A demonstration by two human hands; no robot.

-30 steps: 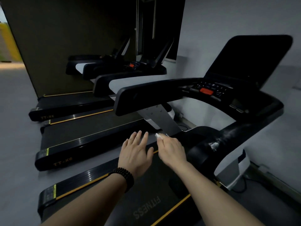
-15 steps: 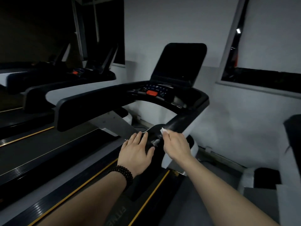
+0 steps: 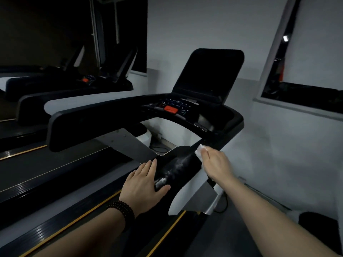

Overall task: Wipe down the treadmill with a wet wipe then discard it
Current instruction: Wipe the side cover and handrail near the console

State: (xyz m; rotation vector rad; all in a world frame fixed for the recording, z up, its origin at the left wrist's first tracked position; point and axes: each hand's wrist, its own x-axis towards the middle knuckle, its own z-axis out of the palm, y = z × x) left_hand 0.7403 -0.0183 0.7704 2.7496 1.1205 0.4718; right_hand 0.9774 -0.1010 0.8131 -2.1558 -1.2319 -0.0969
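Note:
The black treadmill (image 3: 130, 115) fills the middle of the view, with a dark screen, a red button on its console and a glossy right handrail running toward me. My right hand (image 3: 216, 164) holds a small white wet wipe (image 3: 200, 151) pinched at its fingertips, pressed on the outer side of that handrail. My left hand (image 3: 143, 184) lies flat, fingers apart, on the inner side of the same handrail, where wet streaks shine.
Two more treadmills (image 3: 70, 89) stand in a row to the left. A grey wall (image 3: 278, 154) with a dark window is close on the right. A dark round object (image 3: 319, 229) sits on the floor at lower right. A cable (image 3: 222, 204) loops under the treadmill's base.
The view has swung right and closer to the handrail. My right hand with the wipe has moved onto the handrail's outer side; my left hand has settled on the rail.

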